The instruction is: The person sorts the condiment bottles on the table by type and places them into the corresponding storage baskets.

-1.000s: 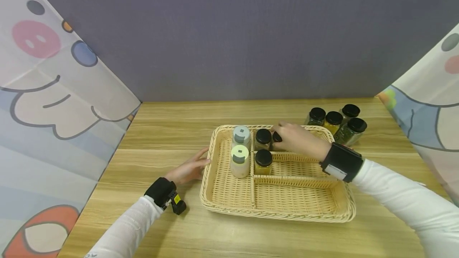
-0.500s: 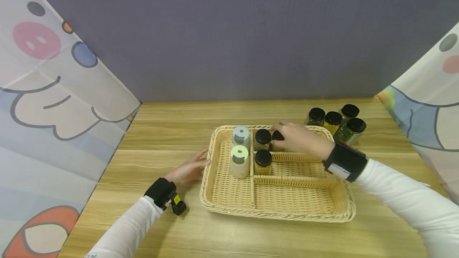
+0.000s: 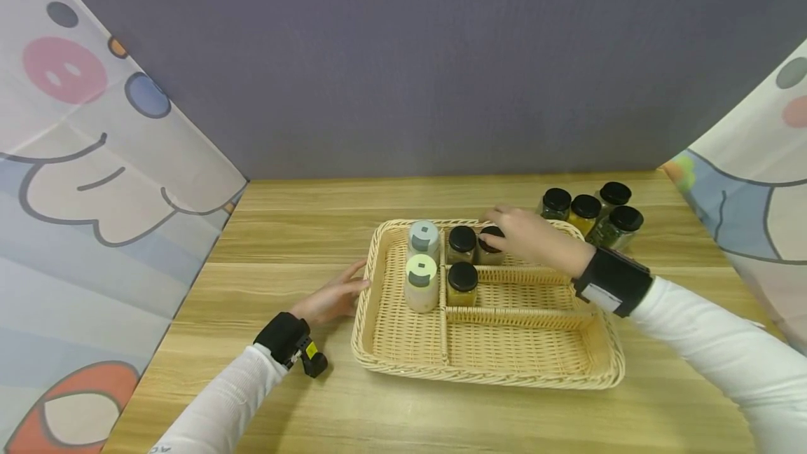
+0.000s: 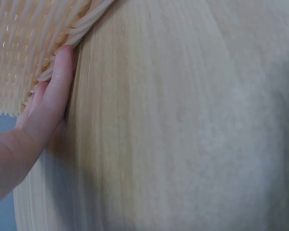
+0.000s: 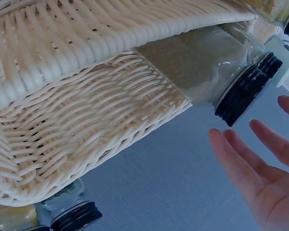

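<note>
The table (image 3: 296,230) looks like light brown wood with stripy lines, and a big, plain grey wall (image 3: 403,76) stands along its far side. On the left is a cartoon cloth (image 3: 57,230) with a pink snout (image 3: 65,69) and a blue spot (image 3: 148,94). On the right, a second cartoon sheet (image 3: 744,202) has a pink spot (image 3: 796,112).

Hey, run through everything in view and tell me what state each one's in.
Basket: partly filled
Left hand: open, against the basket's side
Right back jar: upright, lidded, not held
Left back jar: upright, lidded
Right hand: open, off the right back jar's lid
Yellow jar inside basket: upright, lidded
Blue-topped container: upright, cap on
Green-topped container: upright, cap on
Four jars outside basket: lidded
</note>
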